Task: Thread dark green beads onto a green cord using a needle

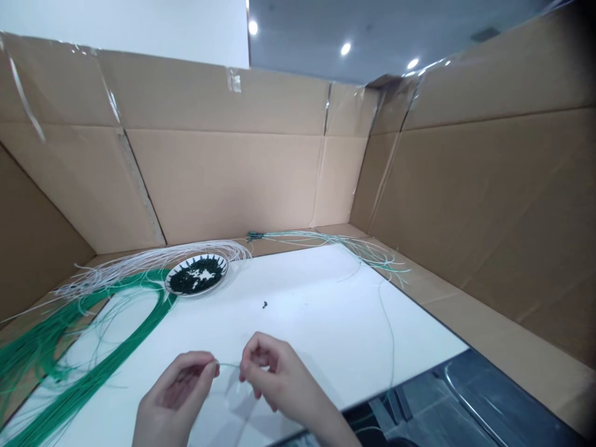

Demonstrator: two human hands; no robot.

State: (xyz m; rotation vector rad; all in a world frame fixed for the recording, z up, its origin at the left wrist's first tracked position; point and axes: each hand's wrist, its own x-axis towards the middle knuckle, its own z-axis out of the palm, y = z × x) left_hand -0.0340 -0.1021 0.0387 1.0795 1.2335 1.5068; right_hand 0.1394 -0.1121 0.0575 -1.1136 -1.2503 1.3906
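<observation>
My left hand [174, 394] is closed in a pinch between thumb and forefinger at the near side of the white tabletop [298, 285]. Just to its right, my right hand [282, 375] pinches too. A thin pale green wire [229, 364] spans the short gap between the two sets of fingertips. Whether anything tiny sits on the wire inside the right fingers is hidden. Beyond the hands lie a few tiny dark pieces [265, 305] on the white surface. A patterned white plate [226, 270] farther back holds many small dark pieces [184, 280].
A thick bundle of green wires [125, 351] curves along the left. White wires [153, 253] lie behind the plate. Wires with dark ends [255, 236] rest at the back, their loose tails [372, 254] fanning right. Cardboard walls [233, 180] enclose the table; a chair [459, 397] stands at lower right.
</observation>
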